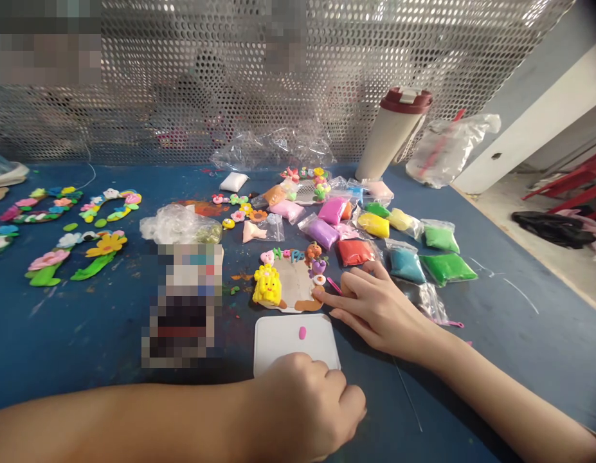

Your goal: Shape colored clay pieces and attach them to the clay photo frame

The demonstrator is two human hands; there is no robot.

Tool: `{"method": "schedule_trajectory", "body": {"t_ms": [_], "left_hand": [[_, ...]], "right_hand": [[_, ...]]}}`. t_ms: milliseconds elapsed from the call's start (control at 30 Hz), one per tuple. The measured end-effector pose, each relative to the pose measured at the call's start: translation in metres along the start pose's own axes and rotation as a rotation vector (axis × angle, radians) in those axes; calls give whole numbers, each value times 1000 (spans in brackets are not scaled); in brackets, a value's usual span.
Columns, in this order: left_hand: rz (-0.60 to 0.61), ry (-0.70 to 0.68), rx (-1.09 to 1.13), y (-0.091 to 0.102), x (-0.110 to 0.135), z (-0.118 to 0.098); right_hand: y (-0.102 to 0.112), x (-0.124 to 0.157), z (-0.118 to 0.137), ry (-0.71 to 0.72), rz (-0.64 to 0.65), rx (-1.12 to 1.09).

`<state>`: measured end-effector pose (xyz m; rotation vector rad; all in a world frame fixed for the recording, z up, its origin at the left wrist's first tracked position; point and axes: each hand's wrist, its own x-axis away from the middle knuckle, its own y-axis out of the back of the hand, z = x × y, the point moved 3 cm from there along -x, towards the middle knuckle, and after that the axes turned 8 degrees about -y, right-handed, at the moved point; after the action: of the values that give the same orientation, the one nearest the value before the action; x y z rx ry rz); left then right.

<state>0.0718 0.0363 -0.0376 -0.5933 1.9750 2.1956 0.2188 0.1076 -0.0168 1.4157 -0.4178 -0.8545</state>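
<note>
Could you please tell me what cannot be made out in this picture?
All in the head view:
Left hand: its curled back hides the palm, so whether it holds anything is unclear.
White board: its near edge is covered by the left hand and wrist.
Item left of the board: pixelation hides its surface.
Colorful ornament: cut off by the left edge.
Area behind the perforated screen: obscured by the mesh.

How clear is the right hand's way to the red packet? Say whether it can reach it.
Probably yes: the red packet lies just beyond the right hand, and nothing visible stands between them.
</note>
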Motion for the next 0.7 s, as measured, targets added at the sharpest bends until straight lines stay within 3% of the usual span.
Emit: {"method": "schedule_trajectory", "body": {"t_ms": [700], "left_hand": [[-47, 34, 42, -2, 0, 1]], "right_hand": [[1, 1, 12, 30, -16, -91]]}}
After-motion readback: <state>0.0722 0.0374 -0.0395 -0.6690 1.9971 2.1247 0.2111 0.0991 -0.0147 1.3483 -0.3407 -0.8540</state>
